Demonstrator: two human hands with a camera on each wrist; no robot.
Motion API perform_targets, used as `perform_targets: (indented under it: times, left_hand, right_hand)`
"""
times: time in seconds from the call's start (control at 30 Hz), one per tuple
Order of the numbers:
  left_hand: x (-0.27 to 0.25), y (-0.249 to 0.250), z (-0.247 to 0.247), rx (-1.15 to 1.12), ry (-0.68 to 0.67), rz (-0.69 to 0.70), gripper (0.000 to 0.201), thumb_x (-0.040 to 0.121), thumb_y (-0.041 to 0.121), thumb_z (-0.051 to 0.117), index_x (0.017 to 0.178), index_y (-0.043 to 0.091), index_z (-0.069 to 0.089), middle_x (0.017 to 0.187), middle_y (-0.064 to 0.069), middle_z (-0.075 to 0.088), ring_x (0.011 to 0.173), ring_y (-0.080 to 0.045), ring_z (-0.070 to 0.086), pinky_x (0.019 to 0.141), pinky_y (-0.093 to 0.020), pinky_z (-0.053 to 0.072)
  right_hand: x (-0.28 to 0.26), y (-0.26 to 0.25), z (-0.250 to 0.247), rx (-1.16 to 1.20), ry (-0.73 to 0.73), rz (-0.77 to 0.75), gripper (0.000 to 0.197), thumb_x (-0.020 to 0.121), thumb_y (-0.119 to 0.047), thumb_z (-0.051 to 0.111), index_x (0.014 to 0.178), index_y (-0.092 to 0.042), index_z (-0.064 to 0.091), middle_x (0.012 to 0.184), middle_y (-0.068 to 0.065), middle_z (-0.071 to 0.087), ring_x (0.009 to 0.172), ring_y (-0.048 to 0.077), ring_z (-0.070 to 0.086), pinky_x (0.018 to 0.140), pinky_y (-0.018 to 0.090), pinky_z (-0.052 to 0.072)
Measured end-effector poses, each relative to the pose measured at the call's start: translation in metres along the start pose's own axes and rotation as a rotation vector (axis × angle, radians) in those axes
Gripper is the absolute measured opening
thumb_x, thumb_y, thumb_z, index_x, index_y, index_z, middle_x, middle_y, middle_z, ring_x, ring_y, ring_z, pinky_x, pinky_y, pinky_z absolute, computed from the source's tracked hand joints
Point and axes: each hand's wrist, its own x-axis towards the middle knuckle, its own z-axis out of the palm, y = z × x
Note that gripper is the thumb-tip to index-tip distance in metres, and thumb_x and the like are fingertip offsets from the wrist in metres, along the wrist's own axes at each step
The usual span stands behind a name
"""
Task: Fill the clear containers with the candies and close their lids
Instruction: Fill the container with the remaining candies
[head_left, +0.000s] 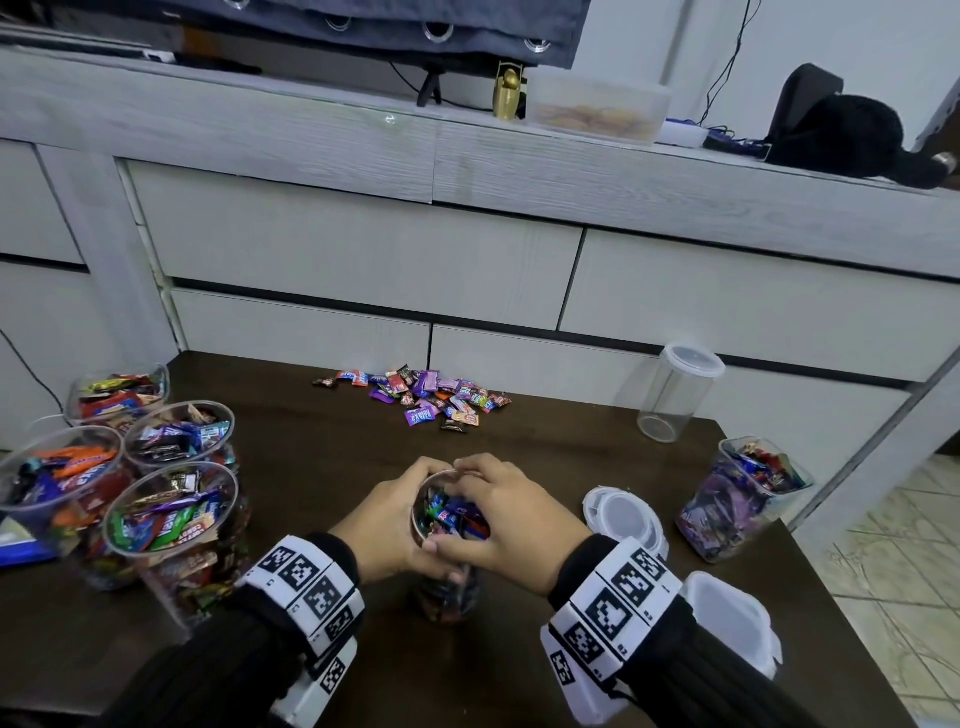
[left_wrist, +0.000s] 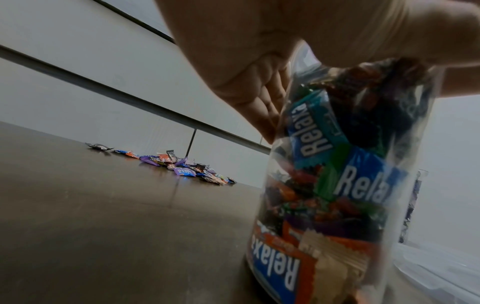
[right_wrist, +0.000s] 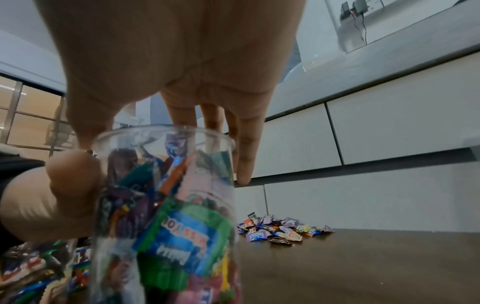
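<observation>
A round clear container (head_left: 451, 519), packed with wrapped candies, stands on the dark table (head_left: 322, 467) near its front edge. My left hand (head_left: 387, 519) wraps round its left side just below the rim. In the left wrist view the fingers (left_wrist: 262, 109) curl against the container's wall (left_wrist: 337, 185). My right hand (head_left: 506, 512) arches over the open mouth. Its fingers (right_wrist: 246, 156) reach down at the far rim and its thumb sits at the near rim of the container (right_wrist: 166, 205). A pile of loose candies (head_left: 423, 397) lies at the table's far edge.
Several open, filled containers (head_left: 171, 519) crowd the table's left side. An empty lidded clear container (head_left: 675, 392) stands at the far right, with a filled square container (head_left: 737, 499) nearer. Two white lids (head_left: 623, 519) (head_left: 727, 618) lie on the right. A grey drawer cabinet (head_left: 363, 249) rises behind.
</observation>
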Motion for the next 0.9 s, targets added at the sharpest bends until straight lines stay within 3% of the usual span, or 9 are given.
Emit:
perform_targets:
  times: [0.13,0.27,0.4,0.5,0.6,0.7,0.8,0.9]
  left_hand:
    - [0.005,0.001,0.002,0.026,0.019,-0.007,0.082,0.050,0.042,0.090,0.115,0.049,0.039,0.111,0.017,0.063,0.106,0.009,0.058,0.088,-0.013,0.049]
    - [0.016,0.006,0.005,0.026,-0.012,-0.004,0.088,0.052,0.039,0.090,0.119,0.047,0.034,0.117,0.015,0.059,0.108,0.010,0.056,0.089,-0.011,0.047]
    - [0.030,0.009,0.001,0.034,-0.042,-0.018,0.121,0.047,0.040,0.094,0.137,0.049,0.015,0.133,0.017,0.047,0.121,0.007,0.047,0.102,-0.015,0.039]
    - [0.032,0.005,0.001,0.179,-0.100,-0.105,0.137,0.042,0.052,0.091,0.147,0.047,0.004,0.145,0.017,0.036,0.133,-0.002,0.036,0.112,-0.031,0.034]
    - [0.034,-0.009,0.008,0.508,-0.139,-0.280,0.107,0.068,0.058,0.078,0.152,0.032,0.017,0.156,0.007,0.025,0.141,-0.012,0.030,0.115,-0.038,0.031]
    - [0.039,-0.021,0.015,0.747,-0.130,-0.403,0.068,0.090,0.055,0.056,0.147,0.028,0.031,0.161,0.004,0.017,0.147,-0.016,0.018,0.118,-0.040,0.022]
    - [0.043,-0.031,0.021,0.799,-0.124,-0.475,0.063,0.093,0.055,0.049,0.147,0.029,0.031,0.163,0.002,0.009,0.150,-0.018,0.005,0.120,-0.045,0.013]
    - [0.046,-0.036,0.024,0.787,-0.130,-0.527,0.068,0.092,0.056,0.051,0.149,0.028,0.026,0.163,0.000,0.005,0.150,-0.020,0.004,0.120,-0.047,0.014]
  right_hand:
    - [-0.005,0.002,-0.001,0.087,0.017,0.057,0.085,0.069,-0.062,0.070,0.136,-0.024,0.034,0.135,-0.004,0.037,0.120,0.013,0.043,0.100,0.032,0.043]
    - [0.000,0.010,-0.005,0.119,0.026,0.141,0.087,0.064,-0.056,0.077,0.132,-0.024,0.032,0.128,-0.003,0.040,0.114,0.012,0.047,0.092,0.025,0.044]
    - [0.012,0.023,-0.014,0.141,0.017,0.211,0.091,0.060,-0.051,0.080,0.131,-0.021,0.031,0.126,-0.001,0.042,0.112,0.013,0.047,0.087,0.022,0.042]
    - [0.021,0.040,-0.024,0.158,0.032,0.275,0.091,0.059,-0.046,0.081,0.129,-0.018,0.032,0.124,0.002,0.046,0.112,0.016,0.049,0.091,0.026,0.046]
    - [0.026,0.067,-0.044,0.186,0.099,0.364,0.087,0.059,-0.041,0.083,0.127,-0.016,0.035,0.121,0.003,0.049,0.107,0.015,0.051,0.090,0.027,0.049]
    - [0.028,0.103,-0.067,0.117,0.195,0.472,0.085,0.061,-0.037,0.084,0.127,-0.011,0.036,0.123,0.009,0.048,0.106,0.019,0.051,0.088,0.028,0.048]
    - [0.026,0.143,-0.091,0.049,0.283,0.611,0.083,0.062,-0.038,0.085,0.126,-0.010,0.038,0.122,0.013,0.052,0.106,0.025,0.055,0.084,0.029,0.046]
    - [0.018,0.178,-0.107,-0.074,0.305,0.735,0.081,0.060,-0.044,0.085,0.121,-0.011,0.042,0.116,0.013,0.057,0.102,0.027,0.057,0.083,0.034,0.048]
